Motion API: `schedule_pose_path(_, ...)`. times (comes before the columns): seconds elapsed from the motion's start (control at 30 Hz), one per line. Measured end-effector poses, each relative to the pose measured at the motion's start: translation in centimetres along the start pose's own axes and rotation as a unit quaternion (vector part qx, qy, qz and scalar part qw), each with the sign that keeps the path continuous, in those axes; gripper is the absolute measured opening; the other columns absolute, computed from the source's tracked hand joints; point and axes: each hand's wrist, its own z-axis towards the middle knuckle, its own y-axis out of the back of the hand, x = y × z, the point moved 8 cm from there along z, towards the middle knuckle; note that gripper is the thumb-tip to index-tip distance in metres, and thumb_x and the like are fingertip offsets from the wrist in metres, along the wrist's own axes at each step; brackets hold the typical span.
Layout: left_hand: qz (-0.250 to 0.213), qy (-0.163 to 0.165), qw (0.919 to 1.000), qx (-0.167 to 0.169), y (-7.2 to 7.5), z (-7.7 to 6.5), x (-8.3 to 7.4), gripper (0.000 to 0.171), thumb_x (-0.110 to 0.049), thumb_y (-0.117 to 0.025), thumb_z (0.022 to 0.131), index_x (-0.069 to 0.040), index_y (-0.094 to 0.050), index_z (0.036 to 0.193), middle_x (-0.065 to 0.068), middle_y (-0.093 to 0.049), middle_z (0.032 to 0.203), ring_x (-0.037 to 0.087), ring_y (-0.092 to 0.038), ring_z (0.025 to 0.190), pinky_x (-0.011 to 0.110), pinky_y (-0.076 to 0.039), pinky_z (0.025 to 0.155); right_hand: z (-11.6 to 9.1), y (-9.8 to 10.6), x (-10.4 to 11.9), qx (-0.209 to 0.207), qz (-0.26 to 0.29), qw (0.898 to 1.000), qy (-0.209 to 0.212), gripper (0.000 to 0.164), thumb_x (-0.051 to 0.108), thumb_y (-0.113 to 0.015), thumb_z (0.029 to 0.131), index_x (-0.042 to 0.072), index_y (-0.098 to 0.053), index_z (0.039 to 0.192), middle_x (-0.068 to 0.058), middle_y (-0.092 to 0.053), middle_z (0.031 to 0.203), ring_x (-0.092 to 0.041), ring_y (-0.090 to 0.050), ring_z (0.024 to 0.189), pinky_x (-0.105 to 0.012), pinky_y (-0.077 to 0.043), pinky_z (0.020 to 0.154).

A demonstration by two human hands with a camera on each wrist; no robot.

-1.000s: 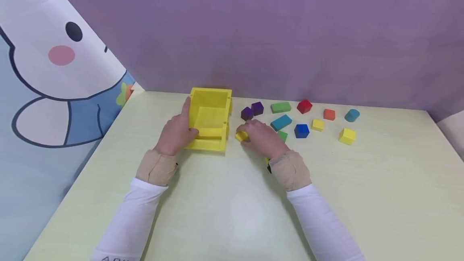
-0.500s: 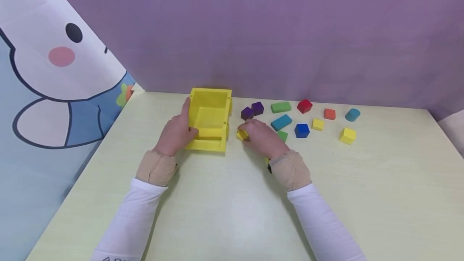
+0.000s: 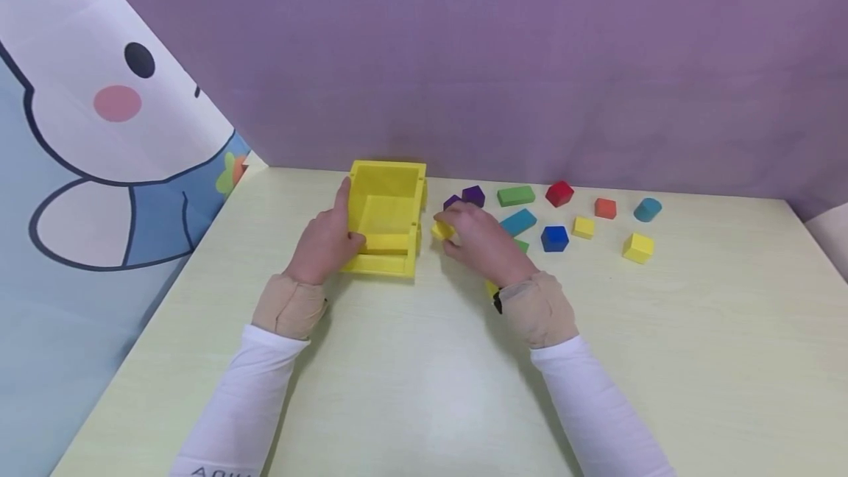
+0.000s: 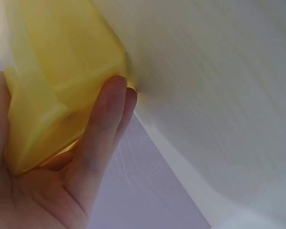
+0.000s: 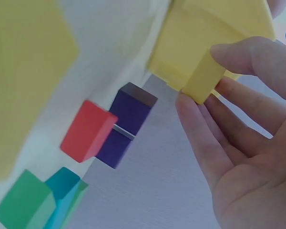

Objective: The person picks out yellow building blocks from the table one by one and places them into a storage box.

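Left hand (image 3: 321, 243) clasping a yellow bin (image 3: 379, 266), right hand (image 3: 489, 243) pinching a yellow block (image 3: 442, 230)

From here I can see the person's left hand gripping the bin by its left side, with the thumb bent over the near left edge. The right hand has the yellow block caught between thumb and fingertips, outside the bin, just beside its right wall and apart from it. Just beyond that hand sit two purple blocks (image 3: 473, 196); to their right, a long green block (image 3: 516, 196) and a red block (image 3: 559, 193). A light-blue block (image 3: 519, 222) and a blue cube (image 3: 554, 239) lie nearer. Farther right on the pale table (image 3: 424, 389) stand a small yellow cube (image 3: 584, 227), an orange-red block (image 3: 606, 208), a teal cylinder (image 3: 648, 210) and, nearest of these, a larger yellow piece (image 3: 638, 248)
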Motion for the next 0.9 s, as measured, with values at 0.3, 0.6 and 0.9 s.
schedule_pose_path(0.3, -0.001, 0.001, 1.0, 0.005, -0.3, 0.3, -0.2, 0.092, -0.017, -0.056, 0.079, -0.012, 0.004, 0.148, 0.013, -0.056, 0.078, 0.026, -0.05, 0.062, 0.038, -0.043, 0.063, -0.1, 1.2, 0.5, -0.024, 0.004, 1.0, 0.011, 0.041, 0.02, -0.063, 0.082, 0.007, -0.059, 0.12, -0.005, -0.057, 0.113, -0.018, -0.053, 0.105, -0.028, -0.041, 0.091)
schedule_pose_path(0.6, -0.008, -0.004, 1.0, 0.002, -0.3, 0.2, 0.0, 0.093, -0.017, -0.056, 0.078, -0.013, 0.004, 0.148, 0.013, -0.055, 0.076, 0.026, -0.049, 0.06, 0.038, -0.042, 0.061, 0.6, 2.5, 1.5, -0.061, 0.038, 0.997, 0.016, 0.041, 0.019, -0.062, 0.083, 0.008, -0.057, 0.123, -0.003, -0.055, 0.118, -0.016, -0.052, 0.105, -0.025, -0.041, 0.09)
schedule_pose_path(0.9, 0.0, -0.011, 0.9999, -0.009, -0.1, 0.1, -0.1, 0.091, -0.016, -0.056, 0.077, -0.009, 0.001, 0.148, 0.016, -0.057, 0.08, 0.028, -0.05, 0.062, 0.041, -0.043, 0.063, 1.9, 2.1, 3.1, -0.055, 0.042, 0.998, 0.014, 0.042, 0.02, -0.061, 0.084, 0.01, -0.055, 0.125, -0.004, -0.053, 0.123, -0.018, -0.048, 0.115, -0.027, -0.038, 0.094)
